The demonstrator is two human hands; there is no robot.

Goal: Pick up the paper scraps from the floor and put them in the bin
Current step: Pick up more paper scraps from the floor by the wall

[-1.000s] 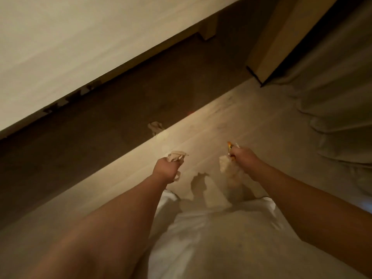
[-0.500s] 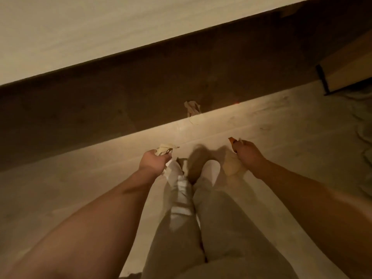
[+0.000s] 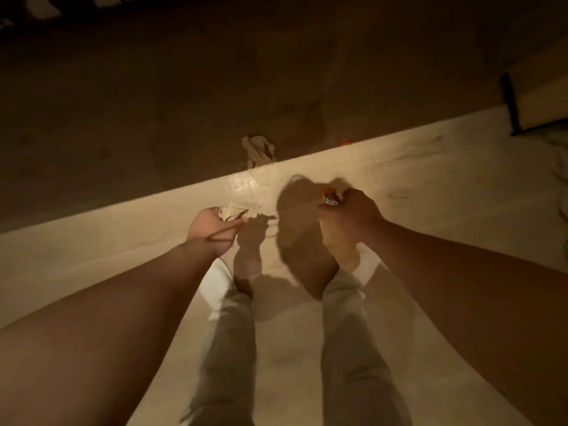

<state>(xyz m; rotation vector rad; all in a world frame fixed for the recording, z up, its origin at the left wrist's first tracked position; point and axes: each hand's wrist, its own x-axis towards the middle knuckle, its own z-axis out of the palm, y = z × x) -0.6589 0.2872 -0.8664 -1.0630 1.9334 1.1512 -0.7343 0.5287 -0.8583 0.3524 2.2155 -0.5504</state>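
Note:
My left hand (image 3: 212, 230) is closed around a crumpled pale paper scrap (image 3: 232, 210) that sticks out past the fingers. My right hand (image 3: 350, 212) grips a small shiny wrapper with orange on it (image 3: 330, 196) and a larger crumpled paper (image 3: 338, 244) that hangs below the palm. Another crumpled paper scrap (image 3: 258, 150) lies on the floor ahead, at the edge where the lit floor meets the dark shadow. No bin is in view.
A dark shadowed strip of floor (image 3: 184, 103) runs under a bed ahead. A piece of furniture with a dark edge (image 3: 513, 109) stands at the far right, with pale fabric (image 3: 561, 167) beside it. My legs and feet stand below the hands.
The view has moved closer to the scrap on the floor, and my feet have stepped apart. Both hands keep hold of their scraps and stay in front of me.

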